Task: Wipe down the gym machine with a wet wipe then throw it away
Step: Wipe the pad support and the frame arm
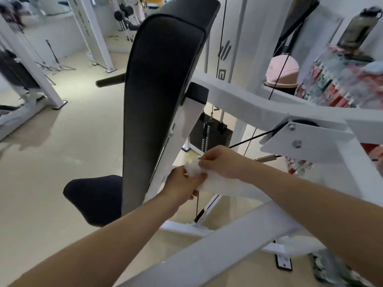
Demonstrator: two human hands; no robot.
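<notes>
A white wet wipe (194, 171) is held between both hands, just behind the gym machine's tall black back pad (157, 100). My left hand (182, 183) grips the wipe's lower left part. My right hand (217, 162) pinches its upper edge from the right. Both hands sit beside the white post (186, 129) that carries the pad. The black seat (95, 199) lies lower left of the pad.
A white frame beam (248, 100) runs to the right above the hands, and another white bar (217, 245) crosses below them. The weight stack (209, 133) and cables stand behind. A pink bottle (281, 73) and packaged goods (342, 79) rest at the upper right. Beige floor lies left.
</notes>
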